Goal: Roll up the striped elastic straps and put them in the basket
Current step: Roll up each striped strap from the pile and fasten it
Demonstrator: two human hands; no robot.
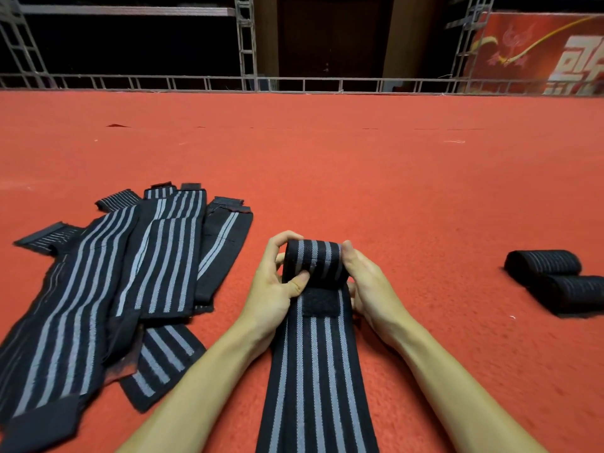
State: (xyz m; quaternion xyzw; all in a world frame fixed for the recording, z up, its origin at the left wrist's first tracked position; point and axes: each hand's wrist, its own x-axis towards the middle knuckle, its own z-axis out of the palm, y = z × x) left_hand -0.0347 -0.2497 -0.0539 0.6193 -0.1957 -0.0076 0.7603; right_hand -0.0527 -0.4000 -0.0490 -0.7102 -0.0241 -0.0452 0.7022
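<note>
Both hands grasp the rolled part of the striped elastic strap (pixel 312 261), which lies on the red carpet (pixel 359 165). The left hand (pixel 273 282) curls round its left end, thumb pressed on the face. The right hand (pixel 366 282) clamps the right end.

The unrolled tail (pixel 313 371) runs back between the forearms, with a black fastening patch (pixel 320 304) just under the roll. Rolling well probably means even tension and both edges flush, so the stripes line up.

Flat straps (pixel 130 273) are piled left of the left hand, and two finished rolls (pixel 555 282) sit well right of the right hand. No basket shows. The tail's end is cut off below, and the right fingertips are hidden.
</note>
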